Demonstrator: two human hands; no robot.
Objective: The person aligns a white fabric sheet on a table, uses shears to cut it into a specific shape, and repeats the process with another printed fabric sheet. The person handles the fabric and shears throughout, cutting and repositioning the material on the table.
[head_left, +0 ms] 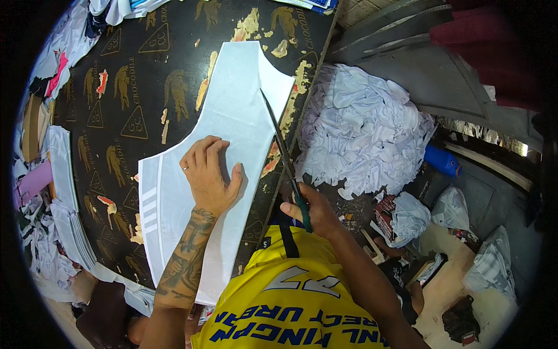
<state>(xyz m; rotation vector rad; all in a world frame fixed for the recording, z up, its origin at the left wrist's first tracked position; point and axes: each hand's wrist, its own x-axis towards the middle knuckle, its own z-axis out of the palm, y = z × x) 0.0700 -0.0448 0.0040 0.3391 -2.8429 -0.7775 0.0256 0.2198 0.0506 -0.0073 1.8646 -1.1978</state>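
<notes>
A cut piece of white fabric (232, 122) with pale stripes at its left end lies flat on a dark printed tabletop (148, 75). My left hand (208, 171) rests on its middle, palm down, fingers loosely bent and thumb apart, holding nothing. At the table's right edge, my right hand (317, 209) grips long scissors (279, 136) by their green handles. Their blades point away from me along the fabric's right side, the tip lying over the cloth near its far right corner. Whether any cloth sits between the blades I cannot tell.
Beyond the table's right edge, a large heap of white fabric scraps (366, 131) covers the floor. A blue cylinder (443, 160) and stuffed plastic bags (494, 264) lie farther right. Folded white pieces (72, 232) are stacked along the table's left edge.
</notes>
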